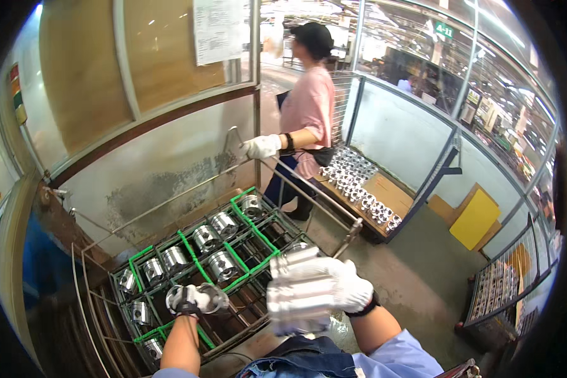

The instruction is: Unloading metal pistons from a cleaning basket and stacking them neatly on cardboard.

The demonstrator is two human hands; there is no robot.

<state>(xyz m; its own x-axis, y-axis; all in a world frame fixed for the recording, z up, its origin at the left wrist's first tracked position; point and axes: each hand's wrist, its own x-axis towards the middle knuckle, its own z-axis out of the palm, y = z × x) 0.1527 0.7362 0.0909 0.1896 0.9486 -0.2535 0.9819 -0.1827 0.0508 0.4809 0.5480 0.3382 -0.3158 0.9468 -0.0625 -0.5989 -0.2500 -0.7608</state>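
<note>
My gloved right hand [353, 286] grips shiny metal pistons [299, 299] in front of my body, to the right of the wire cart; motion blur hides how many there are. My gloved left hand [195, 297] is low over the cart's near part, its fingers closed on two pistons, one at its left [175, 301] and one at its right [215, 301]. The cart's rack [252, 283] has dark bars, some wrapped in green. Several pistons stand in its compartments, among them one near the middle [223, 264] and one farther back [224, 223].
A person in a pink top [309, 101] stands beyond the cart, a gloved hand [263, 147] at its rail. Behind, a low trolley [387, 189] carries rows of pistons. Another loaded cart [501, 286] stands at right, near a yellow board [474, 219]. A panelled wall [170, 157] borders the left.
</note>
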